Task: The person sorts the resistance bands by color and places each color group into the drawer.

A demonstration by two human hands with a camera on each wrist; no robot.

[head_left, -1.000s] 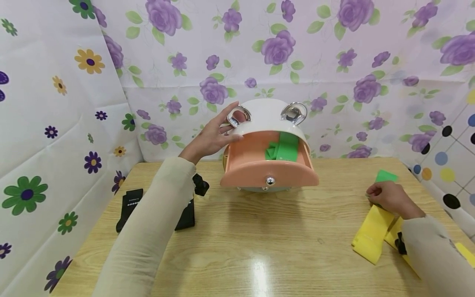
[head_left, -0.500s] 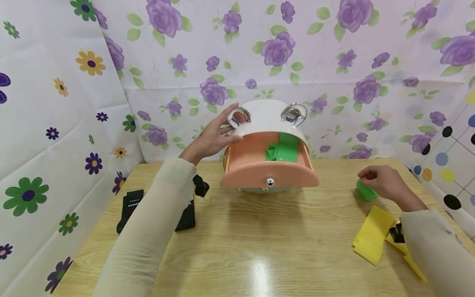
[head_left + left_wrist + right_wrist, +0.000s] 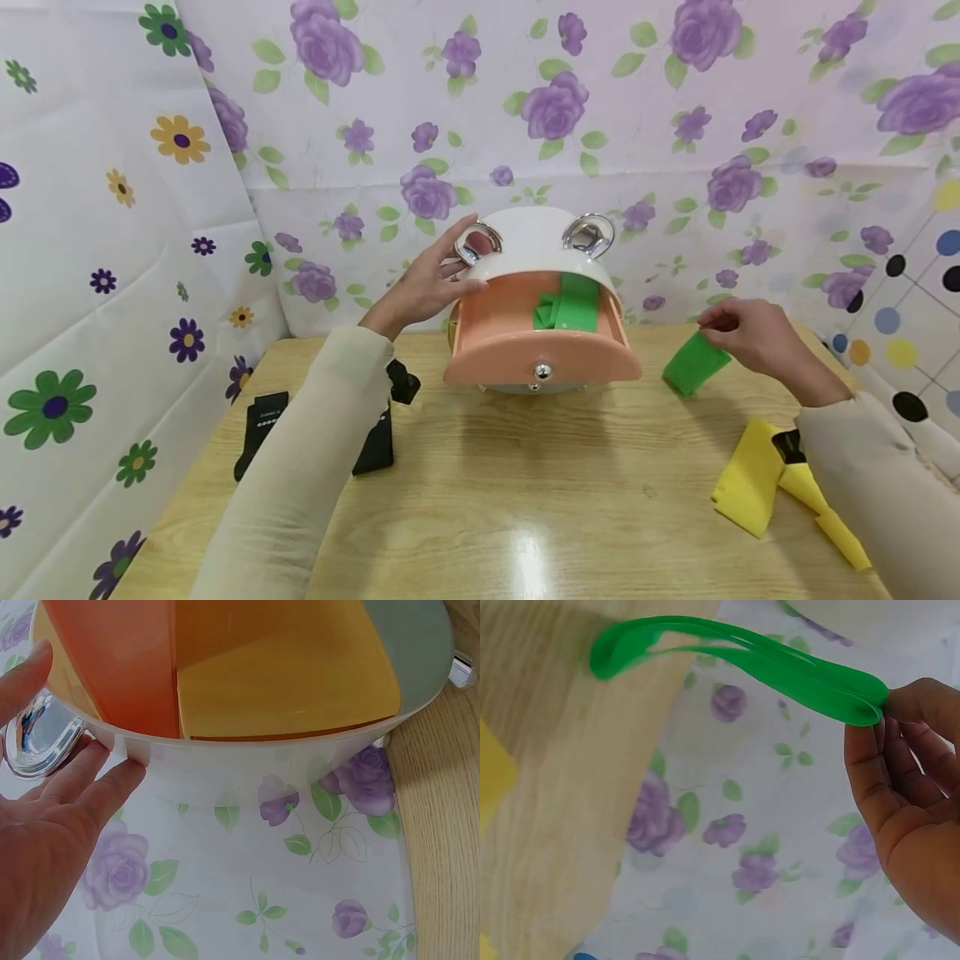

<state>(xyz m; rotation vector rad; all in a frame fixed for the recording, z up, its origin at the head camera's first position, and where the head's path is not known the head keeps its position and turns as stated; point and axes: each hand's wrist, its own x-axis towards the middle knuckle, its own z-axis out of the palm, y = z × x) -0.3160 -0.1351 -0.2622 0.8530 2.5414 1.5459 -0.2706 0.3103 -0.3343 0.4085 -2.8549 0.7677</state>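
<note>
A rounded white storage box point(image 3: 532, 242) with silver ear-shaped rings stands at the table's back, its orange drawer point(image 3: 502, 354) pulled out. Inside that drawer lies a folded green resistance band point(image 3: 579, 304). My left hand point(image 3: 422, 287) rests on the box's left side by the silver ring point(image 3: 45, 739), fingers spread and fairly straight, fingertips touching the white shell. Off to the right, my right hand point(image 3: 757, 337) pinches one end of another green resistance band point(image 3: 693, 364) between thumb and fingers. In the right wrist view this band hangs out as a flattened loop.
Yellow bands point(image 3: 750, 479) lie at the table's right, partly under the right sleeve. Black bands point(image 3: 262, 425) lie at the left, partly hidden by the left forearm. Floral cloth point(image 3: 337, 208) stands behind the wooden table point(image 3: 585, 500).
My right hand has lifted the green band from beside the yellow bands and moved left and farther back with it. The left hand stays at the box.
</note>
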